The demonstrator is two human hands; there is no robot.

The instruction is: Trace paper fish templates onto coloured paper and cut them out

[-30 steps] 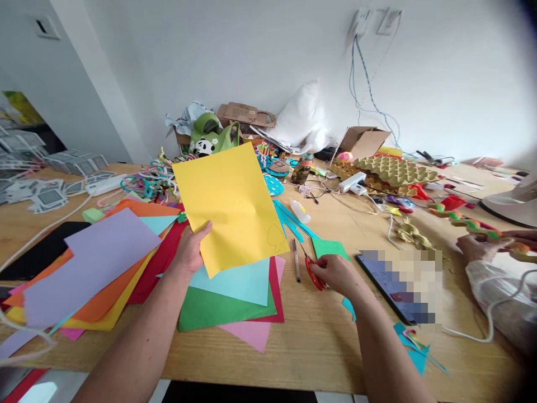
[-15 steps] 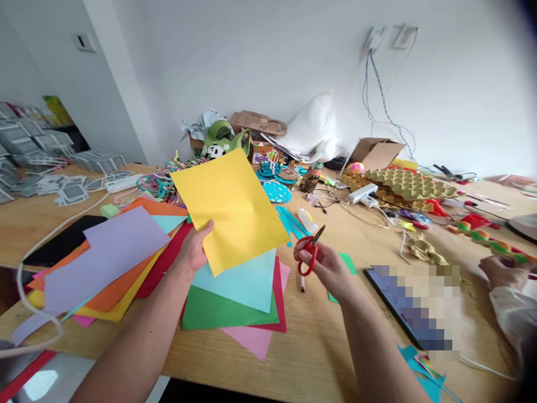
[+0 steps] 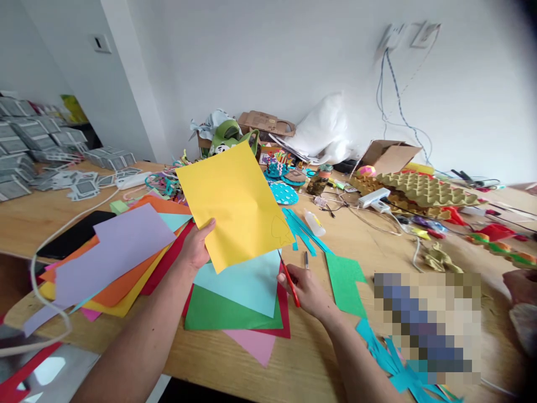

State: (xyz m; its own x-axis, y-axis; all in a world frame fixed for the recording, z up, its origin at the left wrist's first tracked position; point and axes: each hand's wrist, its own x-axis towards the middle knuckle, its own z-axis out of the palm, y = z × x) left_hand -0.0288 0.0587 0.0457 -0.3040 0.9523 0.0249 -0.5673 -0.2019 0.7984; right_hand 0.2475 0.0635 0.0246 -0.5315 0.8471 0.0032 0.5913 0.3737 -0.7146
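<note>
A yellow sheet [image 3: 235,207] is raised above the table, its lower left edge pinched in my left hand [image 3: 199,243]. A faint drawn outline shows near its lower right corner. My right hand [image 3: 305,288] grips red-handled scissors [image 3: 291,282], whose dark blades point up at the sheet's lower right corner. Whether the blades touch the paper I cannot tell. Under the yellow sheet lie a light blue sheet [image 3: 247,285], a green sheet [image 3: 230,313] and a pink one [image 3: 254,344]. A pen [image 3: 306,260] lies just beyond my right hand.
Purple paper [image 3: 113,257] tops a fanned pile at left, beside a black phone [image 3: 75,234]. Green paper [image 3: 346,282] and blue strips [image 3: 394,364] lie right. Farther back are a glue bottle [image 3: 314,223] and egg trays [image 3: 428,190]. Another person's hand [image 3: 522,288] is at the right edge.
My right hand has moved left and slightly down, turning the scissors from pointing up-right to pointing up-left at the yellow sheet. The view has shifted a little, and more green paper shows.
</note>
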